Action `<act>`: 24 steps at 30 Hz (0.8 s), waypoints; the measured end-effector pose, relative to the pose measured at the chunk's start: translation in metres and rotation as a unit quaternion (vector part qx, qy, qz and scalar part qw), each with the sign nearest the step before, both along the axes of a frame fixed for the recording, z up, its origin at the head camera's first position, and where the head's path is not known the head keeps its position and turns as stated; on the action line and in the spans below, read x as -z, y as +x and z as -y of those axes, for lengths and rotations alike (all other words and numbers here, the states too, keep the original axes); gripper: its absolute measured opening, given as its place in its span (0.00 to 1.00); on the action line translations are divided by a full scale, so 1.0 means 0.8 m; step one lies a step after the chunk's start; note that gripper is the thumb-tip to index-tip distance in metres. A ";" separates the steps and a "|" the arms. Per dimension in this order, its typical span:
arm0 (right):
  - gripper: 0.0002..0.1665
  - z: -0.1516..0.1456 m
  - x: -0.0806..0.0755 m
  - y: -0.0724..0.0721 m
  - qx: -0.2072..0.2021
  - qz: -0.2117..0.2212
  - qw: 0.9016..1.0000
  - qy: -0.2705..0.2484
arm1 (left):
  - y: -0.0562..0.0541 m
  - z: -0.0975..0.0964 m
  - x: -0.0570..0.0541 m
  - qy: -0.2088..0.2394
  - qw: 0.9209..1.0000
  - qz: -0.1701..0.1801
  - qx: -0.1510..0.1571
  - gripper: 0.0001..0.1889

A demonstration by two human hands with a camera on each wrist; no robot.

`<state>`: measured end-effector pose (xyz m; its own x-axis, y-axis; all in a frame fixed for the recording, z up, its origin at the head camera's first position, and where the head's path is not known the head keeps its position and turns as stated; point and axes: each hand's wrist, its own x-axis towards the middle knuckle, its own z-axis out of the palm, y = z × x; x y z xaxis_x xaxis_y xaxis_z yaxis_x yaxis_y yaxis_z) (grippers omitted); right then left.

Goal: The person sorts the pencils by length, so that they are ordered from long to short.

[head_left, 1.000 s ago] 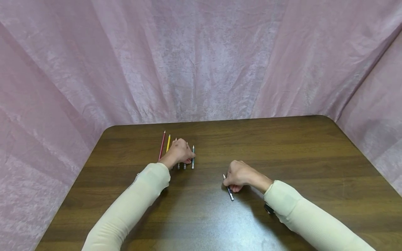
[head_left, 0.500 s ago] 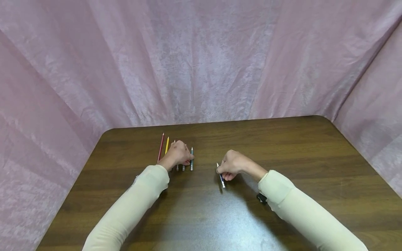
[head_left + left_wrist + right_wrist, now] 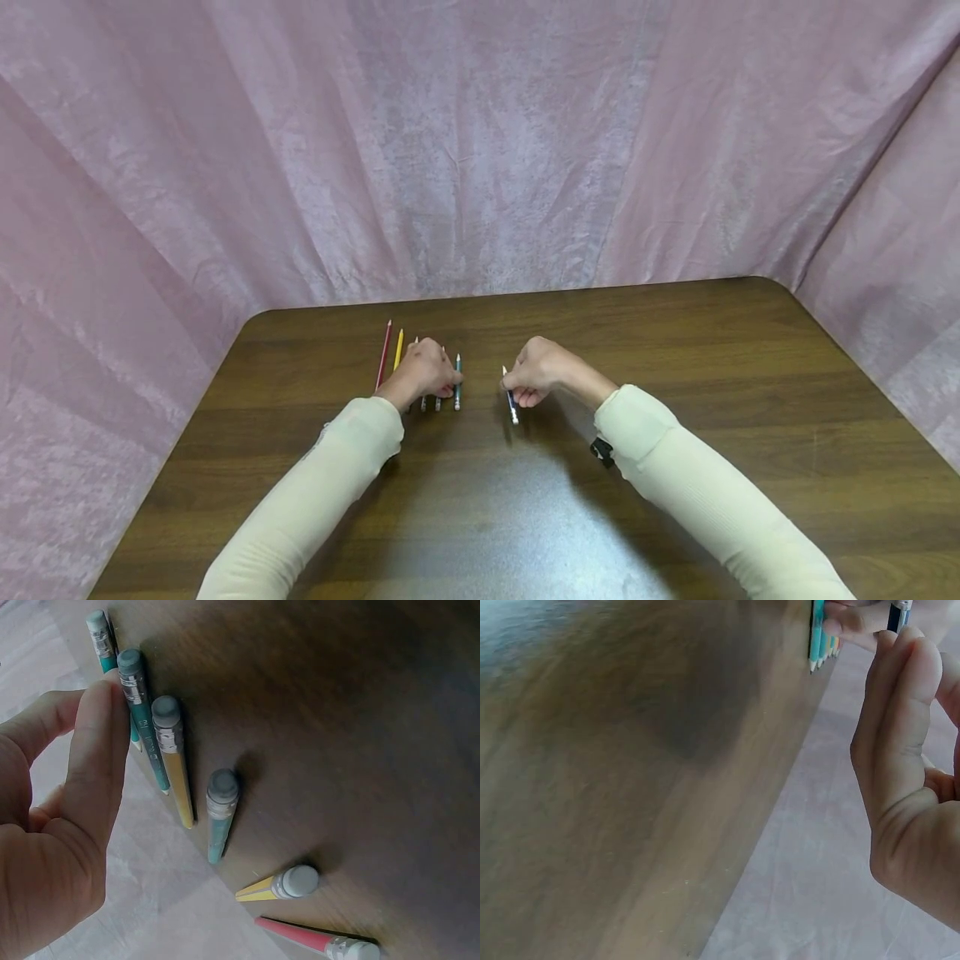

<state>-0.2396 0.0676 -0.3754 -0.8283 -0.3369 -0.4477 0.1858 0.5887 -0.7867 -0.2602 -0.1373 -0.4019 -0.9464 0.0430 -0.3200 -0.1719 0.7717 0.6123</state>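
Note:
A row of several pencils lies on the brown table. My left hand (image 3: 429, 368) is over the row, hiding parts of the middle ones, and its thumb and fingertips pinch the rightmost teal pencil (image 3: 458, 392). In the left wrist view, a dark green pencil (image 3: 142, 712) lies right beside those fingertips. To the right, my right hand (image 3: 538, 371) pinches a dark blue pencil (image 3: 512, 407) between thumb and fingers, tip pointing away and eraser end toward me. A shadow beneath suggests it is slightly raised. Its eraser-side end shows above the fingertips in the right wrist view.
At the row's left end lie a red pencil (image 3: 383, 354) and a yellow pencil (image 3: 398, 348). The wooden table (image 3: 712, 358) ends at a pink curtain (image 3: 480, 167) behind it. A black wrist device (image 3: 602, 451) shows below the right sleeve.
My right hand has carried the dark blue pencil leftward and away from me, closer to the row. The left hand stays at the teal pencil.

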 end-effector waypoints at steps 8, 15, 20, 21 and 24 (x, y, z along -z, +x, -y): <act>0.09 0.013 0.000 -0.011 0.011 -0.002 1.000 -0.001 | 0.003 -0.001 0.000 -0.001 1.000 -0.019 0.010 0.10; 0.10 0.027 0.003 -0.020 0.017 0.009 1.000 -0.002 | 0.004 0.000 0.002 -0.013 1.000 -0.022 0.009 0.11; 0.11 0.036 0.007 -0.024 0.030 0.010 0.999 -0.003 | 0.004 0.000 0.003 0.005 1.000 -0.016 0.002 0.09; 0.11 0.038 0.008 -0.024 0.033 0.011 0.999 -0.006 | 0.003 -0.001 0.002 0.005 1.000 -0.016 0.001 0.09; 0.12 0.043 0.011 -0.026 0.036 0.014 0.999 -0.013 | 0.003 -0.001 0.001 0.004 1.000 -0.015 0.000 0.09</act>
